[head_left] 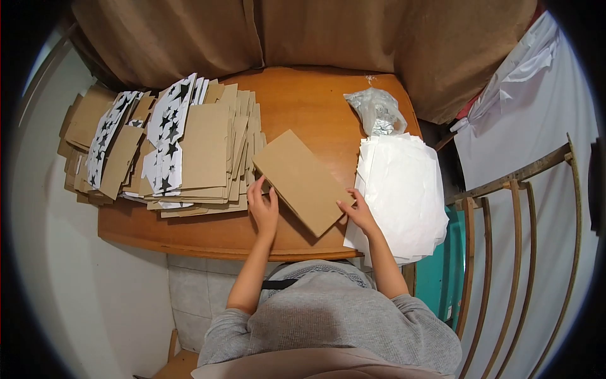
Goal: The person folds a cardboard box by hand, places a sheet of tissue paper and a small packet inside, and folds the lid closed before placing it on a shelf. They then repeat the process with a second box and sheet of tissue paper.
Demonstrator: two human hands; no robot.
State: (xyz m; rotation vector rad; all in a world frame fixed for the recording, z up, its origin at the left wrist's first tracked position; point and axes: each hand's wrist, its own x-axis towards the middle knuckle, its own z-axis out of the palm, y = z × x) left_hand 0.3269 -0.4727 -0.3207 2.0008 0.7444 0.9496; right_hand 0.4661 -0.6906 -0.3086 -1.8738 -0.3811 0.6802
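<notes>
A flat brown cardboard box (pixel 302 182) lies at a slant in the middle of the wooden table, its plain top face up. My left hand (pixel 262 201) grips its left long side, with fingers bent against the edge and partly hidden. At the right end, my right hand (pixel 357 210) pinches the box's edge near the corner. A stack of flat cardboard pieces (pixel 205 148) sits just left of my left hand. Close by my right hand is a pile of white paper sheets (pixel 401 192).
White sheets with black stars (pixel 169 136) lie among the cardboard stacks. Behind the paper pile stands a clear plastic bag (pixel 379 112) with something silvery inside. Brown curtains (pixel 328 35) hang along the table's far edge. A wooden rack (pixel 516 243) stands to the right.
</notes>
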